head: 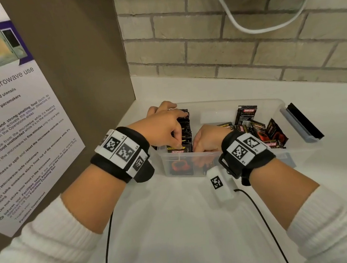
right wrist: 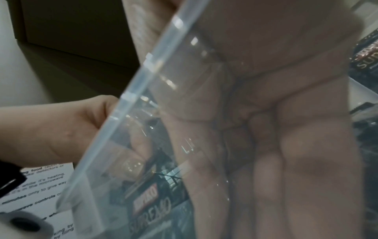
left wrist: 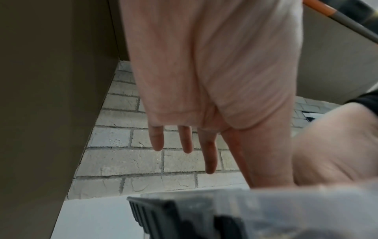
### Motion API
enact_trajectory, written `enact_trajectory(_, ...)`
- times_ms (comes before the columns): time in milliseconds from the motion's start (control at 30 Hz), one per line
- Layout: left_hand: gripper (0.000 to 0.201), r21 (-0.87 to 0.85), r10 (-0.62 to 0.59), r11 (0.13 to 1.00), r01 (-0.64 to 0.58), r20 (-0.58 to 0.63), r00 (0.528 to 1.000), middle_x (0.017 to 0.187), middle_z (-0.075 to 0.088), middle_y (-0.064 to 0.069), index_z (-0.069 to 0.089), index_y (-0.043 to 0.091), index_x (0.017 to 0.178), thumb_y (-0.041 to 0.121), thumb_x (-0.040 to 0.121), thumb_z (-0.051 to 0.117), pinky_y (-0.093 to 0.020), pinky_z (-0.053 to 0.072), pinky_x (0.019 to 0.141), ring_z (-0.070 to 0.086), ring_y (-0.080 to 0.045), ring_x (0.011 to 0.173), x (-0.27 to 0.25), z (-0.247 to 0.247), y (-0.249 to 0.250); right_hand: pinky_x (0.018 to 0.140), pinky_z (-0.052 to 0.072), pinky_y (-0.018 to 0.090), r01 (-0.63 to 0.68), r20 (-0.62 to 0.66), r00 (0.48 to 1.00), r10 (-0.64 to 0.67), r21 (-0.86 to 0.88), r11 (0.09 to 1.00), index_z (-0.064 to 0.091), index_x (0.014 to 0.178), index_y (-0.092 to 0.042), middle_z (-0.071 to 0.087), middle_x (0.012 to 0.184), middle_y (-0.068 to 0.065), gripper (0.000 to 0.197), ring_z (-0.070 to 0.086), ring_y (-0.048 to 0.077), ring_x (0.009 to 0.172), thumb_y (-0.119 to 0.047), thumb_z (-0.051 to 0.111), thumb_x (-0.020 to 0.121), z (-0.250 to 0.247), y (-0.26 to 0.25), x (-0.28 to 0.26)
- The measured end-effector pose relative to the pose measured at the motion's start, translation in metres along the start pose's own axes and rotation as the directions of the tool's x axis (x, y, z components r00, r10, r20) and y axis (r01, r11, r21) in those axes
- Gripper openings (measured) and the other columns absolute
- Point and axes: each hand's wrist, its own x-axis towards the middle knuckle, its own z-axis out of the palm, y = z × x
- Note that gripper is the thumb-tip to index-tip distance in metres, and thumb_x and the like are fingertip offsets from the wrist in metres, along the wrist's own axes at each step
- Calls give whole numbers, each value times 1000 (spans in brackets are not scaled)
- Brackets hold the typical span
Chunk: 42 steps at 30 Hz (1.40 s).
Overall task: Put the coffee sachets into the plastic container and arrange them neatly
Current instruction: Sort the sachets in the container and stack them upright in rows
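Plastic container (head: 283, 104): left hand (head: 167, 123) fingers straight over upright sachets (head: 184, 130); right hand (head: 207, 140) grip unclear.

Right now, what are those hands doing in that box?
A person is tidying coffee sachets in a clear plastic container on the white counter. The left hand steadies an upright row of sachets at one end, and the right hand reaches in beside it. More loose sachets lie jumbled at the other end.
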Motion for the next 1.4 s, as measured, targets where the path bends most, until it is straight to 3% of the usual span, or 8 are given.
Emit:
enact_trajectory(200, 27, 44, -21, 999, 25, -72, 997, 148, 34, 7, 69, 23, 99, 29, 73, 76, -36, 12, 104, 12, -16, 138, 2, 6, 2, 83, 53, 29, -14, 84, 996, 17, -38, 999, 71, 100, -4, 67, 86, 7, 26, 59, 16, 80, -10, 75, 75, -6, 5, 0)
enact_trajectory(333, 46, 22, -62, 998, 62, -34, 998, 147, 34, 5, 59, 23, 119, 24, 76, 73, -38, 19, 104, 15, -15, 137, -2, 10, 1, 53, 55, 19, -91, 94, 993, 71, 227, 970, 63, 83, -8, 65, 73, 9, 15, 64, 12, 54, 5, 67, 80, -31, 18, -9)
enact_trajectory(500, 50, -358, -134, 930, 82, -124, 983, 145, 37, -3, 41, 18, 137, 11, 90, 57, -20, 17, 107, 23, -18, 135, -10, 25, -3, 70, 53, 25, -164, -30, 983, 180, 289, 943, 56, 118, -6, 67, 90, 11, 32, 62, 16, 69, 4, 58, 88, -67, 42, -18)
enact_trajectory(633, 40, -451, -332, 876, 168, -312, 890, 150, 30, -7, 41, 13, 138, 8, 99, 35, -30, 11, 115, 17, -22, 139, -4, 44, 3, 95, 50, 39, -250, -84, 965, 247, -37, 967, 49, 129, 0, 60, 118, 19, 38, 62, 27, 102, -1, 53, 91, -70, 54, -20)
enact_trajectory(733, 42, -473, -447, 840, 266, -324, 834, 150, 25, -16, 33, 9, 141, 12, 99, 32, -38, 14, 115, 19, -31, 139, 1, 53, 2, 97, 49, 37, -263, -64, 964, 257, -352, 899, 50, 128, 0, 60, 121, 16, 42, 60, 27, 104, -17, 58, 91, -74, 55, -24)
enact_trajectory(933, 32, -465, -438, 847, 260, -330, 836, 121, 48, -23, 44, -4, 126, 2, 96, 34, -40, 28, 103, 43, -38, 118, 10, 62, -6, 106, 37, 33, -167, -8, 974, 224, -694, 700, 22, 147, -10, 33, 149, 8, 77, 38, 25, 133, -42, 59, 88, -99, 38, -25)
enact_trajectory(1167, 34, -502, -417, 837, 219, -325, 849, 117, 51, -15, 41, -1, 129, -2, 96, 32, -31, 13, 113, 38, -31, 124, 7, 57, 2, 97, 41, 32, -103, 81, 966, 244, -746, 658, 44, 135, -5, 52, 135, 10, 82, 50, 26, 121, -67, 50, 81, -69, 14, 32)
enact_trajectory(1400, 44, -508, -420, 828, 237, -282, 862, 139, 39, -17, 28, 2, 141, 4, 97, 33, -31, 5, 115, 21, -31, 138, 3, 57, 1, 84, 43, 31, -107, 85, 958, 275, -781, 615, 39, 137, -2, 54, 126, 11, 85, 53, 27, 106, -60, 61, 78, -43, 9, 65)
